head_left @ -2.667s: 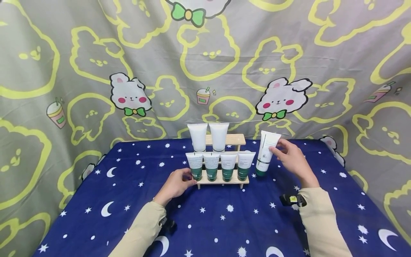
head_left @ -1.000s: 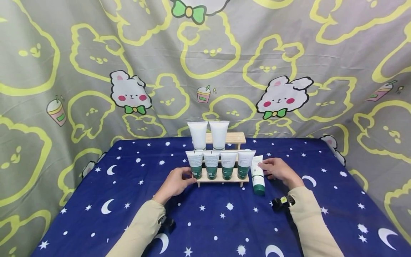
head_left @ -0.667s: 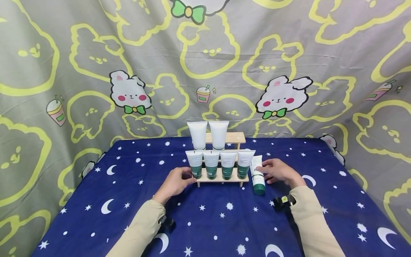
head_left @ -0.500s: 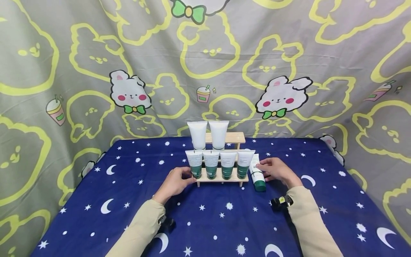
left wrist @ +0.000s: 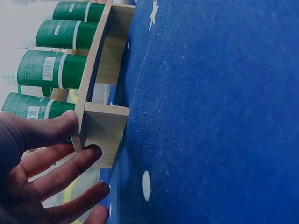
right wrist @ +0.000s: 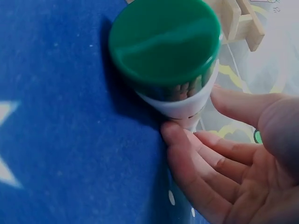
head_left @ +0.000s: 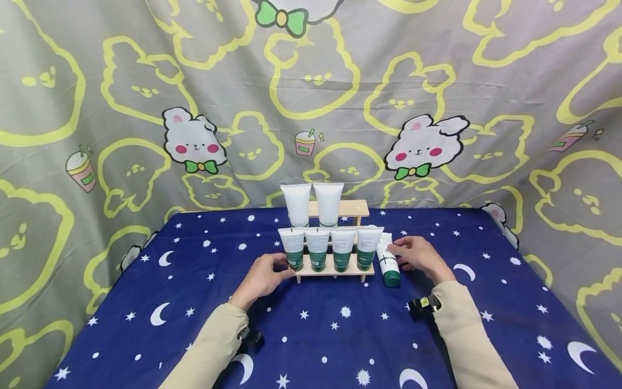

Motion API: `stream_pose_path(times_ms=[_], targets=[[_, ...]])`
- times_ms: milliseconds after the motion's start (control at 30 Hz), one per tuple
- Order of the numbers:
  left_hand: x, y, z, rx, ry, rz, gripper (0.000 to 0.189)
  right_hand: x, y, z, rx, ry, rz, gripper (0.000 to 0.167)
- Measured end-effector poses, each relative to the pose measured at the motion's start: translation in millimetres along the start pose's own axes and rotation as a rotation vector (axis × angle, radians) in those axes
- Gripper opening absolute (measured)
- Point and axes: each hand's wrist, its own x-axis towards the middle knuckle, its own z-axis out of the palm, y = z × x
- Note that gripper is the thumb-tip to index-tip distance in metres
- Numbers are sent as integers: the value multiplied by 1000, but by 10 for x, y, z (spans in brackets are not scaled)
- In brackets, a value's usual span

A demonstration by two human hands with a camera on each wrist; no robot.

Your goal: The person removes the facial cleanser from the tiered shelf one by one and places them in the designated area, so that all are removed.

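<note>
A three-tier wooden display stand (head_left: 335,266) stands mid-table. Its front shelf bears a row of several small white-and-green squeeze tubes (head_left: 342,249), caps down. My left hand (head_left: 262,276) grips the left end of that shelf; in the left wrist view the thumb (left wrist: 60,128) lies on top and fingers are below. Right of the stand, a larger white squeeze tube (head_left: 387,259) slants down toward me, green cap (right wrist: 163,42) nearest. My right hand (head_left: 421,257) holds it from the right, between thumb (right wrist: 238,105) and fingers. Its upper end is partly behind the rightmost small tube.
Two big white tubes (head_left: 328,205) stand cap down on the stand behind the front row. The top shelf (head_left: 353,208) shows at the back. A dark blue star-and-moon cloth (head_left: 325,335) covers the table, and a patterned curtain (head_left: 233,81) hangs behind.
The right hand has lowered the large tube from a raised, near-upright pose to beside the stand. Lately its cap end has shifted slightly away from me. The left hand stays on the stand.
</note>
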Motion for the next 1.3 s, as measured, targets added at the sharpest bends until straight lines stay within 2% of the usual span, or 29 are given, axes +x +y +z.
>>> stream_pose_path(times_ms=[233,500,833,1100,1300], targets=[[-9,11,-5,-10,-6,-10,15,-38,-64,-83,-47,86,-63,56],[0,13,-5,-19,-10,-11,16,-177,-190,-213,-54,192,-147,61],[-1,11,-6,-45,-19,-27,17,-430,-578,-303,-35,332,-334,55],[-3,20,-18,-41,-15,-42,17,-652,-948,-282,38,331,-420,52],[0,33,-4,-47,-17,-46,17,-682,-1213,-248,35,323,-484,53]])
